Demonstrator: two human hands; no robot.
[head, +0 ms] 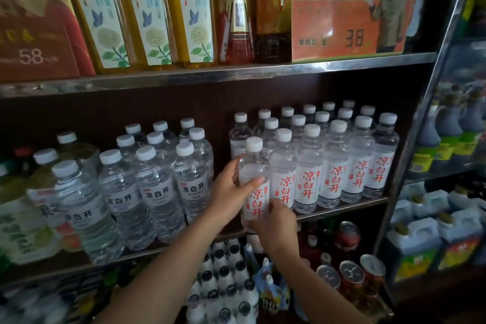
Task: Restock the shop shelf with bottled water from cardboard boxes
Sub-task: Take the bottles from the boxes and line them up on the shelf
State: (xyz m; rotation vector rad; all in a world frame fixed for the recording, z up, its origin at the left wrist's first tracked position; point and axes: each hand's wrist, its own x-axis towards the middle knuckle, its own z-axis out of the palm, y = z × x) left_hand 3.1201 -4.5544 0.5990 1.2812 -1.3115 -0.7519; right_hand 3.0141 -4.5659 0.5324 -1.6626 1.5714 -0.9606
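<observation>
At shelf edge: both hands (231, 187) round btl (253, 179)

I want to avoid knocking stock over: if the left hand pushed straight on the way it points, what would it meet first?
The left hand already grips the red-lettered bottle, so that bottle goes with it. Straight on, the bottle would probably meet the red-lettered bottle standing behind it first, though depth is unclear.
</observation>
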